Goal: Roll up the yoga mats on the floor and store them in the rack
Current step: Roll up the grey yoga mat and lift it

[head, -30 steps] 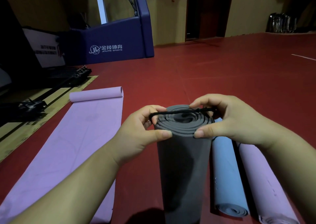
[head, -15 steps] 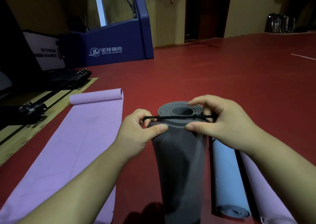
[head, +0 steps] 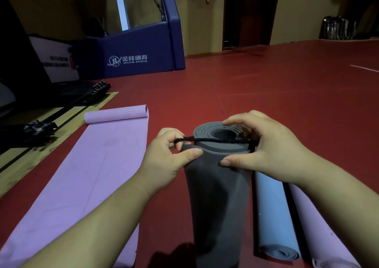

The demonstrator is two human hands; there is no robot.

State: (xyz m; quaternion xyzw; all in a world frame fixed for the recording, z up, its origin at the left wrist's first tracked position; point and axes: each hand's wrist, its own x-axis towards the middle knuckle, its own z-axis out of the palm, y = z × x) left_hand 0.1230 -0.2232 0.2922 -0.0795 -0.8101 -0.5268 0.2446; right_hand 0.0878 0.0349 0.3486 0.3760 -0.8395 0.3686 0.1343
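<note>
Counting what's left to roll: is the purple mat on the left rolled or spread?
Mostly spread: the purple mat lies flat on the floor, only its far end curled into a small roll.

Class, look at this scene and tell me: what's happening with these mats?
A person's left hand and right hand stretch a black band across the top end of a rolled grey mat, with both thumbs pressing on its side. A rolled blue mat and a rolled purple mat lie on the red floor to the right. On the left, a flat purple mat has only its far end rolled.
</note>
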